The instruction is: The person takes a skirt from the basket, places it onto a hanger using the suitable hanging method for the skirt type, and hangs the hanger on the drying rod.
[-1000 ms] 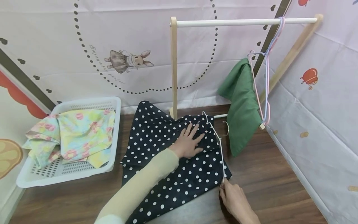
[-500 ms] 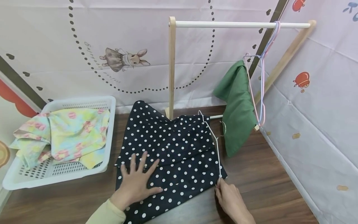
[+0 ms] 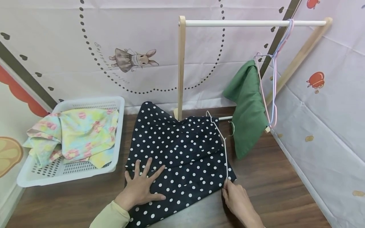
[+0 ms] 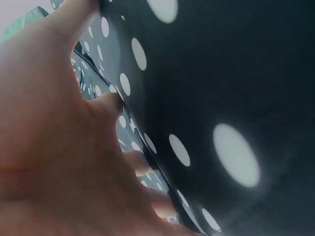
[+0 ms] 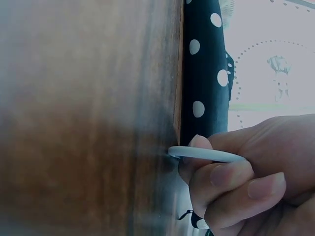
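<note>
A dark cloth garment with white polka dots lies spread on the floor. My left hand rests on its lower left part, fingers spread wide; the left wrist view shows the palm close over the dotted fabric. Along the garment's right edge lies a white hanger, its hook out to the right. My right hand pinches the hanger's near end at the garment's lower right corner. In the right wrist view, the thin white hanger end sits between thumb and curled fingers.
A white basket with a folded floral cloth stands at the left. Behind the garment rises a rack with a white rail and wooden posts. Pastel hangers and a green garment hang at its right end.
My left hand has moved from the garment's upper right part, near the hanger, to its lower left part, fingers still spread. The right hand keeps its hold on the hanger end.
</note>
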The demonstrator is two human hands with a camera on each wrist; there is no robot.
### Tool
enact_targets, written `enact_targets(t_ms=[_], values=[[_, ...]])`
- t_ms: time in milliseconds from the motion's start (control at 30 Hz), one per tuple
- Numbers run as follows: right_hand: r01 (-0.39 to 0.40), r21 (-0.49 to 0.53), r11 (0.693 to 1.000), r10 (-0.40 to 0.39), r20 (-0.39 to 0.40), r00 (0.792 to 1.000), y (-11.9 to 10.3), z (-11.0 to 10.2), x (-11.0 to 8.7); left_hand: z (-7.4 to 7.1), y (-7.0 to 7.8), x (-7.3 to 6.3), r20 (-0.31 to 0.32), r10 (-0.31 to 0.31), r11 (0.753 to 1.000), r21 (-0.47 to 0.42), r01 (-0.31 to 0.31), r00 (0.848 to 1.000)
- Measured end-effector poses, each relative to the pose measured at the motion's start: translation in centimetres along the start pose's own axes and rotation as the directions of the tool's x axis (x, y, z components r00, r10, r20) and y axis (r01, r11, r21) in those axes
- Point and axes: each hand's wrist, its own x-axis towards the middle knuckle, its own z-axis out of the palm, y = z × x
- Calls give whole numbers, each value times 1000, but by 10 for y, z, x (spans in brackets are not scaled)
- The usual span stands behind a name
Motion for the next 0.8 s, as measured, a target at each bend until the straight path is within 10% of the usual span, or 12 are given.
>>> enact_targets(t_ms=[800], values=[[45,-11,999,-45,-12,999,-15,8,1,-3,3,1,32,1,1000,-24,-1,999]])
